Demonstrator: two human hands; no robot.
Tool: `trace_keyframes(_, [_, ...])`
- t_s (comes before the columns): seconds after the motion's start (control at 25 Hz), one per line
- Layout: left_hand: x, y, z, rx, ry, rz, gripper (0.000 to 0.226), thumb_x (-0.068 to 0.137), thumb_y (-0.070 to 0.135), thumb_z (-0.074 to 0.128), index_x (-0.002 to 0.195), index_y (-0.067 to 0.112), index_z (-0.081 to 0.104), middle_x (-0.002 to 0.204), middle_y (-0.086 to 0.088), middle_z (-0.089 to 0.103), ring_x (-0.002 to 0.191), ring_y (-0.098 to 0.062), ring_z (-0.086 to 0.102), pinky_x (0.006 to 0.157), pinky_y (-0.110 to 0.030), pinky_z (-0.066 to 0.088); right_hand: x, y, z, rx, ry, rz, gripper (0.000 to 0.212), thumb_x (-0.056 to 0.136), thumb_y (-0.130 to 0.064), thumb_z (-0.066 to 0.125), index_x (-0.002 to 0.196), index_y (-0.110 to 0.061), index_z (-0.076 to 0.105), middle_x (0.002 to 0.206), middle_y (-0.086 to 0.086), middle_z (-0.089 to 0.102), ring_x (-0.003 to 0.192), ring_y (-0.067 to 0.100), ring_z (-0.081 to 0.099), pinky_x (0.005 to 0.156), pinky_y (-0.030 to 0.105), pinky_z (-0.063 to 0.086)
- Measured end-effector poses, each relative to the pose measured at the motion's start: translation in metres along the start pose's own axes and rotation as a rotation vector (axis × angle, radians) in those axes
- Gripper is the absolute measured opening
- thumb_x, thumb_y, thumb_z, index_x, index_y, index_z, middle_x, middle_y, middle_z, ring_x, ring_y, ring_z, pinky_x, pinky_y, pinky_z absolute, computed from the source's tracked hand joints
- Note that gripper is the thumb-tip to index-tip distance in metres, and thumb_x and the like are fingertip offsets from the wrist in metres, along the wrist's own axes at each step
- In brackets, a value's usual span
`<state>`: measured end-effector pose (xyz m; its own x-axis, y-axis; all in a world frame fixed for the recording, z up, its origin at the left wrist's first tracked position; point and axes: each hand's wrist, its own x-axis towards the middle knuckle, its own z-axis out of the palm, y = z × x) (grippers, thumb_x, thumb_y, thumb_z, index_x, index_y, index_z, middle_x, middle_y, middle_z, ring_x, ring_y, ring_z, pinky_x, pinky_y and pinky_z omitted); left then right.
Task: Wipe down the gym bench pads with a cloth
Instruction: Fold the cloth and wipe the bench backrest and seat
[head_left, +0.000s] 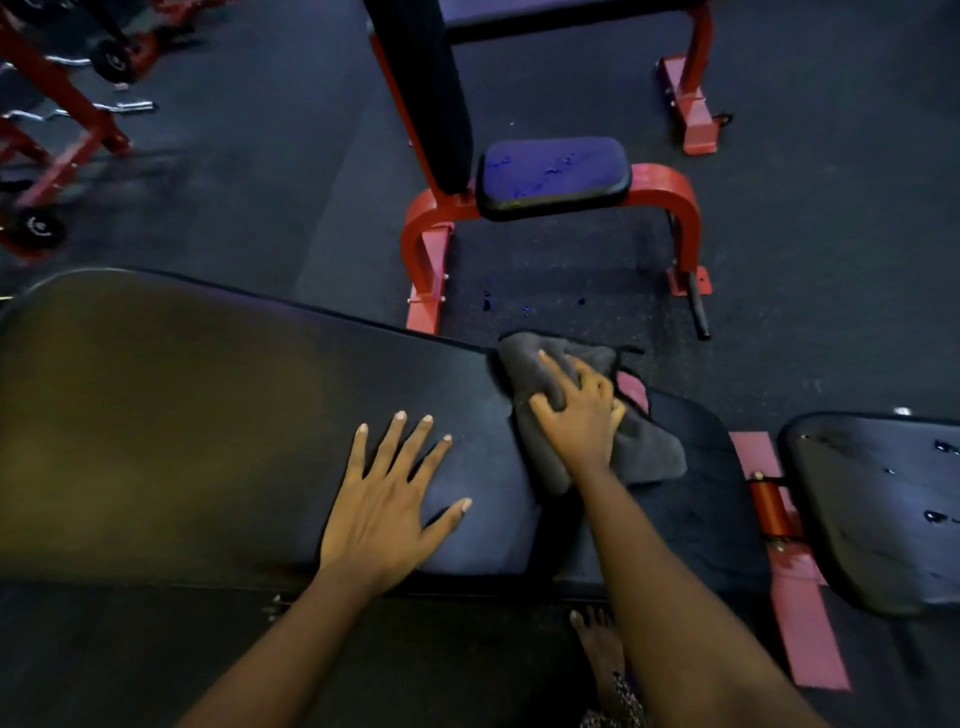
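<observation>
Right hand (576, 410): fingers half-curled, bunching and gripping the grey cloth (649, 452). The cloth lies at the far edge of the long bench pad (182, 415), one corner overhanging it. Left hand (387, 499): fingers straight, spread wide, flat on the pad just beside the cloth. Broad bare pad stretches leftward. Seat pad (872, 509) lies right, across a gap with a red frame (774, 509).
</observation>
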<state>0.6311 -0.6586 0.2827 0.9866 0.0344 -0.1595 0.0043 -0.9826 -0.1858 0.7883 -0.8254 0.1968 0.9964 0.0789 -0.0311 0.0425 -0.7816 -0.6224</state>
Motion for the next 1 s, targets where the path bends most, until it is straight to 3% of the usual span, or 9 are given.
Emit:
trace_keyframes(0.12, [0.002,-0.001,0.007,0.057,0.050,0.018,0.073,0.089,0.065,0.013,0.138,0.019,0.042,0.146,-0.009,0.040,0.137,-0.031,0.033,0.107,-0.056,0.018,0.047,0.022,0.001,-0.099,-0.020,0.110,0.049,0.080,-0.052,0.042,0.128,-0.041,0.050,0.133,0.001,0.050,0.124,0.027,0.039,0.103,0.048,0.027])
trace_keyframes(0.24, [0.003,-0.001,0.010,0.077,0.082,0.022,0.072,0.086,0.065,0.024,0.139,0.019,0.041,0.147,-0.009,0.038,0.139,-0.031,0.030,0.107,-0.057,0.017,0.072,0.032,-0.002,-0.174,-0.073,0.182,0.045,0.083,-0.050,0.038,0.119,-0.033,0.058,0.124,0.005,0.057,0.117,0.030,0.045,0.098,0.048,0.031])
trace_keyframes(0.48, [0.003,0.001,0.005,0.098,0.059,-0.001,0.071,0.083,0.065,0.028,0.139,0.022,0.042,0.147,-0.007,0.040,0.139,-0.030,0.030,0.109,-0.056,0.015,-0.016,0.034,-0.012,-0.031,0.039,0.100,0.056,0.080,-0.045,0.053,0.135,-0.043,0.042,0.138,0.003,0.045,0.121,0.033,0.039,0.095,0.050,0.034])
trace_keyframes(0.64, [-0.006,0.023,-0.007,-0.039,0.029,0.014,0.065,0.085,0.058,0.027,0.135,0.021,0.048,0.140,-0.007,0.049,0.135,-0.029,0.038,0.109,-0.051,0.013,-0.122,0.041,-0.023,0.021,0.019,0.030,0.060,0.078,-0.044,0.048,0.137,-0.042,0.039,0.139,0.004,0.046,0.121,0.032,0.040,0.092,0.052,0.037])
trace_keyframes(0.76, [-0.003,0.067,-0.005,-0.184,0.017,0.073,0.069,0.086,0.058,0.014,0.143,0.025,0.032,0.151,-0.004,0.033,0.143,-0.024,0.021,0.116,-0.044,0.000,-0.177,0.058,-0.021,-0.044,-0.008,-0.017,0.062,0.077,-0.047,0.039,0.138,-0.044,0.032,0.142,0.000,0.043,0.125,0.022,0.033,0.095,0.052,0.035])
trace_keyframes(0.88, [0.025,0.101,0.001,-0.219,-0.008,0.126,0.078,0.079,0.061,-0.003,0.148,0.028,0.011,0.158,0.002,0.011,0.146,-0.018,-0.002,0.115,-0.041,-0.011,-0.151,0.076,-0.026,-0.025,-0.081,0.030,0.062,0.078,-0.050,0.029,0.140,-0.047,0.027,0.148,-0.005,0.035,0.134,0.016,0.024,0.106,0.051,0.021])
trace_keyframes(1.0, [0.064,0.122,0.013,-0.212,0.020,0.158,0.075,0.084,0.062,0.001,0.148,0.026,0.018,0.156,0.000,0.018,0.146,-0.020,0.005,0.116,-0.040,-0.009,-0.095,0.105,-0.033,0.022,-0.057,0.119,0.064,0.076,-0.052,0.023,0.140,-0.048,0.026,0.148,-0.006,0.032,0.136,0.015,0.023,0.107,0.049,0.019])
